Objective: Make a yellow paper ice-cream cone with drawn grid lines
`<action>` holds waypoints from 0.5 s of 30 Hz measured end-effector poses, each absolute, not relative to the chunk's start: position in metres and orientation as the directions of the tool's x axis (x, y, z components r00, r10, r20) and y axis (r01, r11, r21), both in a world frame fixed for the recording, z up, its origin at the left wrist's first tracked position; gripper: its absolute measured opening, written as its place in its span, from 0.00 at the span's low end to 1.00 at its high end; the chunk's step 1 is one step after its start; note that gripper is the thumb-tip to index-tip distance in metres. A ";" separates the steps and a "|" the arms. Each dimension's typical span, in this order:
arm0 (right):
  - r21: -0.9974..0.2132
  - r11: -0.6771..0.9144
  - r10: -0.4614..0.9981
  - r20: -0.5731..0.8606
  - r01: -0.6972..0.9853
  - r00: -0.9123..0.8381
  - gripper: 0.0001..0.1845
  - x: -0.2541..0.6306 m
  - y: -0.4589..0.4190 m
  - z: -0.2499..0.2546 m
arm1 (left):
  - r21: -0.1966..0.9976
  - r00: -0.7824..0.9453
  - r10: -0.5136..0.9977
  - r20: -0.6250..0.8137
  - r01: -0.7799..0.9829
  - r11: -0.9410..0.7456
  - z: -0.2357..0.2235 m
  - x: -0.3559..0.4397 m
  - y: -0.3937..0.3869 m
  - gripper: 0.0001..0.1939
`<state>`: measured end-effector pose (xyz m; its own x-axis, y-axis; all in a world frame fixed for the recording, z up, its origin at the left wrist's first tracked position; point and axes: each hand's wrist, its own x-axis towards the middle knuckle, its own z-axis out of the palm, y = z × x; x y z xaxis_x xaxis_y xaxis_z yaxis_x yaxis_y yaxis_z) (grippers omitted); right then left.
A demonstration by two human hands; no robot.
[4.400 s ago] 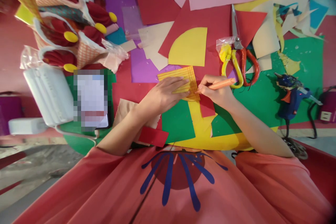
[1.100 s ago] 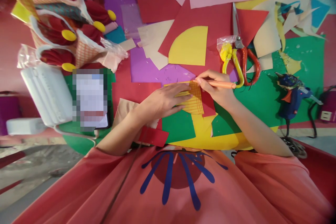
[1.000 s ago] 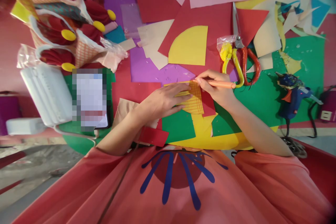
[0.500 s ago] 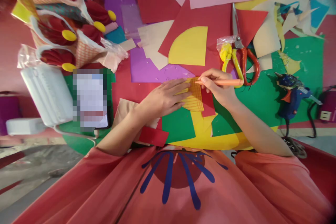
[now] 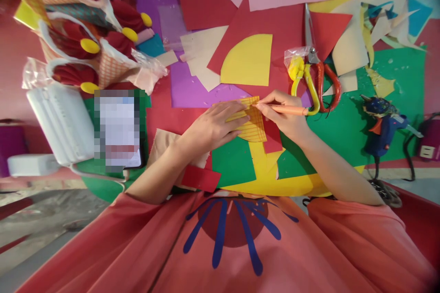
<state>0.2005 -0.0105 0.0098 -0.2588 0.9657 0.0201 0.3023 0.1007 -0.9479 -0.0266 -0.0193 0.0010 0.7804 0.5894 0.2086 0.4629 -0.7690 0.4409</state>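
My left hand [image 5: 218, 123] lies flat with its fingers stretched over a yellow paper piece [image 5: 255, 124] that bears orange grid lines. Part of that piece is hidden under the fingers. Pinched in my right hand [image 5: 282, 112] is an orange marker [image 5: 288, 109], its tip at the upper right of the lined paper. Just above, a plain yellow quarter-circle of paper [image 5: 248, 60] rests on a red sheet [image 5: 278, 23]. Scissors [image 5: 321, 83] with red and yellow handles lie beyond my right hand.
At the far left are several paper cones [image 5: 115, 66] with dark red filling, a white power bank [image 5: 62, 123] and a phone [image 5: 118, 130] with a cable. A blue glue gun [image 5: 381, 132] lies at right on the green sheet [image 5: 343, 132]. Paper scraps [image 5: 378, 32] cover the upper right.
The lined yellow paper has turned slightly and its upper edge sits a little higher. My right hand and the marker have shifted slightly left, with the marker's rear end lower.
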 end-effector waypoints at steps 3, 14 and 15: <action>-0.941 0.108 0.963 0.019 0.322 -0.268 0.11 0.201 -0.010 0.010 | 0.444 0.780 0.590 0.208 0.462 -0.767 -0.001 -0.027 -0.020 0.16; -0.935 0.080 0.950 -0.034 0.345 -0.311 0.19 0.203 -0.009 0.011 | 0.423 0.782 0.580 0.227 0.458 -0.782 0.004 -0.026 -0.019 0.15; -0.939 0.063 0.950 -0.048 0.339 -0.309 0.19 0.203 -0.009 0.011 | 0.420 0.784 0.578 0.226 0.457 -0.784 0.004 -0.027 -0.020 0.15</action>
